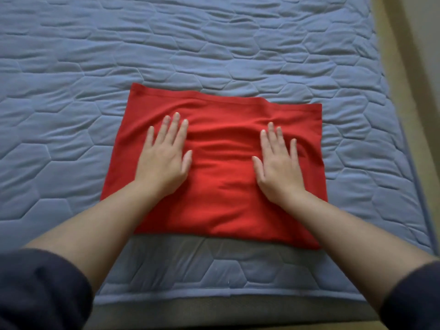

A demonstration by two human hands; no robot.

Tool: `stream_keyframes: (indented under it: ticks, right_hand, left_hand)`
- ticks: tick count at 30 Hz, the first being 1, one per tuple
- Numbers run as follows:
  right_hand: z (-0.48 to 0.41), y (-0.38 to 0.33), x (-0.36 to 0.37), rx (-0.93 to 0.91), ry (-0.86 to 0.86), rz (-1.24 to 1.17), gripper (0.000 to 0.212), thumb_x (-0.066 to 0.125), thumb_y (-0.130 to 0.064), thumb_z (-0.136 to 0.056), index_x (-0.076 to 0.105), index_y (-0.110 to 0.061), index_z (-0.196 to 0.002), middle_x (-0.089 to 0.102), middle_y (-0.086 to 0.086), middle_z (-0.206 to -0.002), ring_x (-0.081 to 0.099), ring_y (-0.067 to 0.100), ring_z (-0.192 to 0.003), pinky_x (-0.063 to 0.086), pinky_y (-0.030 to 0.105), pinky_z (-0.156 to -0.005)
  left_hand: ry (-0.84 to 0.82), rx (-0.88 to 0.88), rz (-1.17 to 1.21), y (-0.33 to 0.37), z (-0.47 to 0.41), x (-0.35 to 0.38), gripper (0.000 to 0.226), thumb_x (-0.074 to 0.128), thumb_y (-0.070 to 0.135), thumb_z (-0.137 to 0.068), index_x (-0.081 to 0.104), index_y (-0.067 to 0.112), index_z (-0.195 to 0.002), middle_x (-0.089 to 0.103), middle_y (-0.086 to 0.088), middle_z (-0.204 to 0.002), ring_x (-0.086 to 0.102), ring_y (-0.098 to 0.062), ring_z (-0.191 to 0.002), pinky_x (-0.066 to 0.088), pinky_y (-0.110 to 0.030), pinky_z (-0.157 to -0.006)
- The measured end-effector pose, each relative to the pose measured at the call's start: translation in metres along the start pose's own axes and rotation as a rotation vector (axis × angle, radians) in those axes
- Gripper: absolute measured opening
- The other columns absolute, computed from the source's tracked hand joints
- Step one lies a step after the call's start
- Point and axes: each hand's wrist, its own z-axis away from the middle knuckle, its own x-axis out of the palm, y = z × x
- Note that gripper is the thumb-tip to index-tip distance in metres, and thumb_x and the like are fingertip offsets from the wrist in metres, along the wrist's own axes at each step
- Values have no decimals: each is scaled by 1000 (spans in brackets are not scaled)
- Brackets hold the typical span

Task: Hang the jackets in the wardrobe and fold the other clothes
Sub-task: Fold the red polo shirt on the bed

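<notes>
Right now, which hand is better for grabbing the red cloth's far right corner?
Probably the right hand. It lies flat on the right half of the red cloth, nearer that corner; the left hand rests on the left half and would need to cross.

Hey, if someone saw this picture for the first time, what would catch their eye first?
The bright red cloth jumps out, folded into a rough rectangle in the middle of the blue quilted mattress. Next come the two bare hands laid flat on it with straight fingers, the left hand toward its left side and the right hand toward its right. Wrinkles run across the cloth between them.
</notes>
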Motion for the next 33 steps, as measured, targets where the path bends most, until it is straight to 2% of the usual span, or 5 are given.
stream_keyframes:
  ticks: [4,15,20,25,33]
  right_hand:
    - [-50,-11,19,-313,-140,141,66,6,-51,-89,16,-30,-151,6,-4,-160,4,16,-148,6,53,-116]
    - [-26,40,-5,345,-209,152,63,28,-42,-99,8,-15,-152,-1,4,-161,-4,24,-147,1,60,-113]
    - [-26,-3,-39,133,-326,87,65,36,-37,-98,7,-16,-152,-3,1,-161,-3,22,-147,7,55,-115]
    - [-82,-37,-51,-24,-415,-1,66,44,-37,-97,11,-20,-152,4,1,-160,3,21,-147,11,53,-116]
    - [-161,-61,-24,-55,-348,75,86,62,-55,-81,22,-18,-147,30,12,-150,28,30,-139,21,54,-111]
  left_hand:
    - [-212,189,-123,9,-45,24,59,14,56,-95,7,37,-150,2,2,-160,4,-19,-147,5,-54,-115]
    - [0,-623,171,-61,38,14,58,42,34,-96,27,18,-149,20,-11,-157,17,-26,-145,12,-50,-115]
    - [243,-1085,658,-19,119,-15,57,66,15,-85,41,-1,-133,49,-22,-128,48,-34,-117,35,-36,-99]
    - [324,-1575,1727,37,138,0,21,61,22,-92,49,11,-104,60,-17,-109,63,-21,-83,56,-28,-63]
    - [27,-1506,2188,112,98,25,39,82,17,-64,66,9,-99,72,-6,-103,68,-19,-97,48,-43,-98]
